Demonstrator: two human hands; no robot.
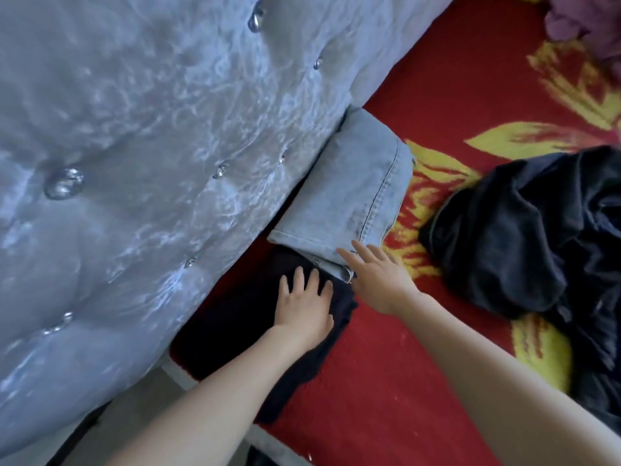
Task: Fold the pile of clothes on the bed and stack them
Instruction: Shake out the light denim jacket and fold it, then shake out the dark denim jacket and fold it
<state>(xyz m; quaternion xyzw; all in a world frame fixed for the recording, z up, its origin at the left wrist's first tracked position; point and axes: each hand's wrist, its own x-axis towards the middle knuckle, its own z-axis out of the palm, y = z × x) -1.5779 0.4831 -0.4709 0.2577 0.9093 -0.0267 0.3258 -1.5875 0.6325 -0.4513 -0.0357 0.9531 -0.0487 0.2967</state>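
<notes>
light: bright, soft, even; where it comes from cannot be told | glare: white shiny spots on the headboard (141,136) and its buttons (63,183), 9 to 11 o'clock | shadows: faint, one dark strip beside the jeans (356,190), middle | black clothes (521,243), 3 o'clock: folds hard to see | blur: all a bit soft, fuzzier at 6 o'clock | edges: stretched a little

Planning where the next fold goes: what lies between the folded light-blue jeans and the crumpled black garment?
Only bare red-and-yellow bedspread separates the folded jeans from the black garment, in the head view.
</notes>
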